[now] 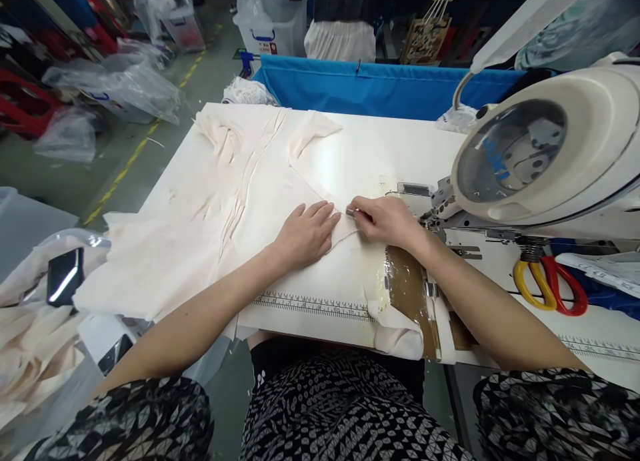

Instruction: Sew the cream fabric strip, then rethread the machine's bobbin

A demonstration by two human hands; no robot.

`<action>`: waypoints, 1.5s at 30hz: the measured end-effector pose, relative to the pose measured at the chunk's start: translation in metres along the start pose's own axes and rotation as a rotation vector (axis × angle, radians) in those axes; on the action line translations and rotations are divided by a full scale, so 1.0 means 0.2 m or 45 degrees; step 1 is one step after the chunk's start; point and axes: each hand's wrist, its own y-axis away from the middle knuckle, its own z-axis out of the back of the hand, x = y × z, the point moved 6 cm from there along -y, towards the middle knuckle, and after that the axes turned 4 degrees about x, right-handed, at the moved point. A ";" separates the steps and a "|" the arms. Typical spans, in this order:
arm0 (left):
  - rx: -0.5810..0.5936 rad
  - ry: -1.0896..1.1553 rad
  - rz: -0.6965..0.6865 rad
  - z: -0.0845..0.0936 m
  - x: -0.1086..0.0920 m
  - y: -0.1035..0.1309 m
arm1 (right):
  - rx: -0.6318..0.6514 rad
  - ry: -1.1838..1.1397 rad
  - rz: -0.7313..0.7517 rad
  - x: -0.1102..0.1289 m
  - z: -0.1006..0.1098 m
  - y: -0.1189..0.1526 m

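Observation:
My left hand (309, 235) lies flat on a piece of cream fabric (270, 204), its fingers stretched towards the fabric's right corner. Just right of it, my right hand (383, 219) is closed in a pinch on a small grey metal tool (351, 212). Most of that tool is hidden in the fingers, so its exact kind does not show. Its tip is near the fabric's corner and edge. More cream fabric pieces (165, 261) lie overlapped and wrinkled on the left part of the white table (395, 144).
A sewing machine (550, 141) stands at the right, close to my right hand. Scissors with yellow and red handles (550, 284) are below its head. A rolled cream strip (400, 334) sits at the front edge. A blue cloth trough (350, 87) runs behind; a phone (65, 276) lies left.

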 end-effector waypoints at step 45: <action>0.022 0.054 -0.143 0.07 -0.10 -0.12 | -0.076 -0.016 -0.074 -0.13 -0.06 0.20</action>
